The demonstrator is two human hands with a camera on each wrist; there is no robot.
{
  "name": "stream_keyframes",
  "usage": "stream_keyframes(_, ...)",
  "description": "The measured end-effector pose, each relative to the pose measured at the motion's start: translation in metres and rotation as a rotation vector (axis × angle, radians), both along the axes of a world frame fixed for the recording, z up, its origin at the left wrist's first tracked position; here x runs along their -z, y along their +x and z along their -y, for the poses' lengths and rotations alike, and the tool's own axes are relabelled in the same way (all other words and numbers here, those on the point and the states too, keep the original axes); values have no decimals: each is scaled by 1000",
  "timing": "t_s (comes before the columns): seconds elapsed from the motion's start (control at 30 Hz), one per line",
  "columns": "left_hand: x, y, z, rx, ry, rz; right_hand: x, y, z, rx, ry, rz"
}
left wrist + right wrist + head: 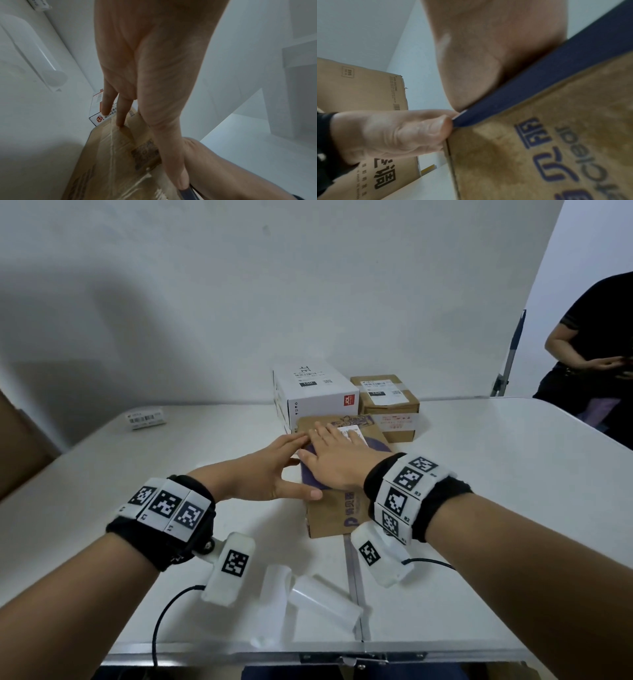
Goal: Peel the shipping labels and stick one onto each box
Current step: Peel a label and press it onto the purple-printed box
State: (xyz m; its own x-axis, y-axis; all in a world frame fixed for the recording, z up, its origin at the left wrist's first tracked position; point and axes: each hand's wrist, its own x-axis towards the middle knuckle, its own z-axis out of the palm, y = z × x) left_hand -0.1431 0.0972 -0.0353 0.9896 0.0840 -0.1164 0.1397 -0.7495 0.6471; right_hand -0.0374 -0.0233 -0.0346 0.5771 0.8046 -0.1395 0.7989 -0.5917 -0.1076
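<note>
The flat right hand [337,460] hides most of the white printed shipping label [351,434] (print too small to read); a dark-clothed bystander [596,364] is cropped at three o'clock.

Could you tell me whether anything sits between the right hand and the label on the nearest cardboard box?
Nothing visible does. The right hand lies flat on the nearest box, its fingers reaching onto the white label, while the left hand steadies the box's left side.
</note>
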Motion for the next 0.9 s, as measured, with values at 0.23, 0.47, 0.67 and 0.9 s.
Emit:
stream_keyframes(0.23,3,0,-4,25,57,32,0,-15,7,-13,11,2)
stream_keyframes(0.47,6,0,-5,11,74,45,-2,-32,16,-34,19,-26)
stream_keyframes(0.67,2,-2,-1,10,18,20,-7,-39,25,-108,48,-98)
stream_keyframes(0.9,-2,-1,3,-17,-35,-23,1,-33,27,-59,87,19)
